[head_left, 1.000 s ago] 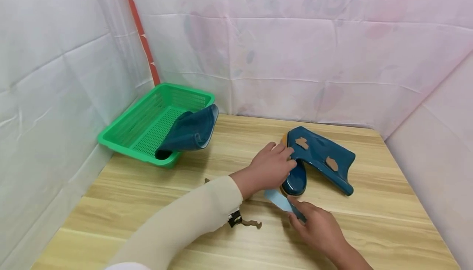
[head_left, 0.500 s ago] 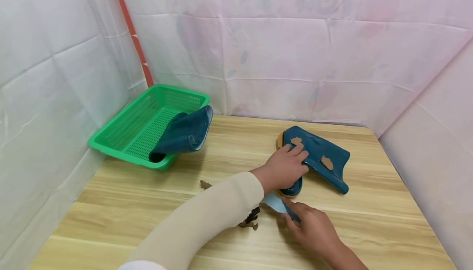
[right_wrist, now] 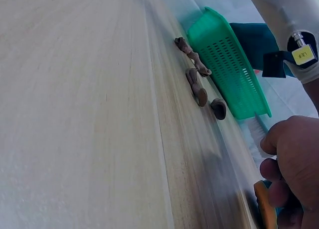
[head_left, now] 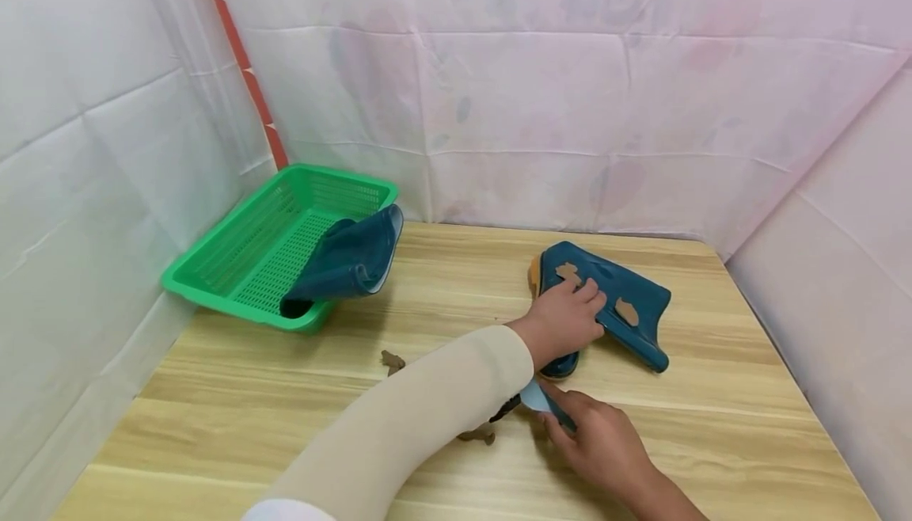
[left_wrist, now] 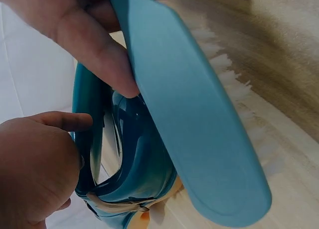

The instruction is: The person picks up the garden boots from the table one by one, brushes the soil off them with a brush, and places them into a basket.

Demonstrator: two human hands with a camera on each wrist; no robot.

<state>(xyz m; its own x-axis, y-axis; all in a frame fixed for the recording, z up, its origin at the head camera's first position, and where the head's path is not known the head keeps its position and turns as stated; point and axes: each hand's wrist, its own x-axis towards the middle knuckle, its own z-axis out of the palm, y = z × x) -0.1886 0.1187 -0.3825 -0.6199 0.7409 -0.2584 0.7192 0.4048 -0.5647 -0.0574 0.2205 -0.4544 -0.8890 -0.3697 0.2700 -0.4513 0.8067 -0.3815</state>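
Note:
A dark blue rain boot (head_left: 644,287) with an orange sole lies on its side, two brown patches (head_left: 627,311) on its shaft. My left hand (head_left: 566,319) grips the boot around the ankle, covering part of it. In front of the toe, my right hand (head_left: 609,442) holds a light blue brush (head_left: 534,398) by its handle. The left wrist view shows the brush's broad back (left_wrist: 194,114) up close, white bristles along its far side. Bristles and boot are not seen to touch. Part of the brush is hidden behind the left sleeve.
A green plastic basket (head_left: 214,299) stands at the back left. Another blue boot (head_left: 352,256) lies in it, its shaft sticking out over the rim. Several brown pieces (head_left: 392,361) lie on the wooden table (head_left: 214,426), partly under the left arm. White cloth walls surround the table.
My left hand has slid right, from the boot's foot to its ankle. The right hand still holds the brush near the toe. The head view has turned slightly right.

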